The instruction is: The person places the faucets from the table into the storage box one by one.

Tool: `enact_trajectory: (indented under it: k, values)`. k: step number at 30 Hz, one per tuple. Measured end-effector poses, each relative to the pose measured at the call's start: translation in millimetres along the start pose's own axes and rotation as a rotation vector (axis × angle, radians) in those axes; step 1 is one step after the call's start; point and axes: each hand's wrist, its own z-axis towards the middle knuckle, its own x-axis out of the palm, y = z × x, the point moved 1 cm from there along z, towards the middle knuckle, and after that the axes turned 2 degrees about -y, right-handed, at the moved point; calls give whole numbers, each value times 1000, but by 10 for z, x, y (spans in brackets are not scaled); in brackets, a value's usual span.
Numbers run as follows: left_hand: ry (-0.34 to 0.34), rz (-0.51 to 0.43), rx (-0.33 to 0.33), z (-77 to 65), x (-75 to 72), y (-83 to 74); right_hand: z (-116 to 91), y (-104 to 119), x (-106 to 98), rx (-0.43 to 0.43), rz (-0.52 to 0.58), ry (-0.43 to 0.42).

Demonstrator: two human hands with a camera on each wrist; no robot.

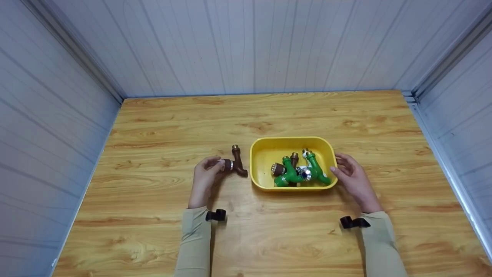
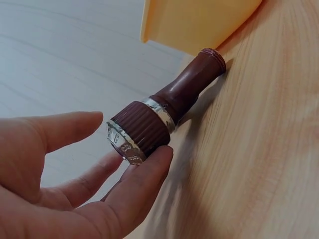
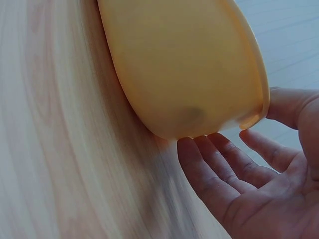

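A brown faucet (image 1: 238,161) with a ribbed knob lies on the table, left of a yellow plastic basin (image 1: 265,139). Beside its knob is my left hand (image 1: 205,175); in the left wrist view the fingers reach along the knob's underside (image 2: 144,132), while the thumb stands slightly off its silvery end. My right hand (image 1: 355,181) holds the basin's right end, thumb over the rim and fingers against the outer wall (image 3: 189,69). Inside the basin lie green faucets (image 1: 289,175), another brown faucet (image 1: 278,169) partly hidden beneath them, and a partly covered whitish piece (image 1: 305,153).
The wood-grain table (image 1: 173,127) meets a pale panelled wall (image 1: 230,46) at the back. Similar panels rise on the left (image 1: 50,127) and right (image 1: 461,104). Black camera mounts (image 1: 216,215) sit on both wrists.
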Motion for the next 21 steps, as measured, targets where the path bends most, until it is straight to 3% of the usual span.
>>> enact_trajectory:
  k: [9,21]
  values:
    - [24,40,13,-1,8,15,-1,8,-4,-1,11,6]
    - [42,-61,-37,-28,-11,16,5,-1,-2,-28,25,4]
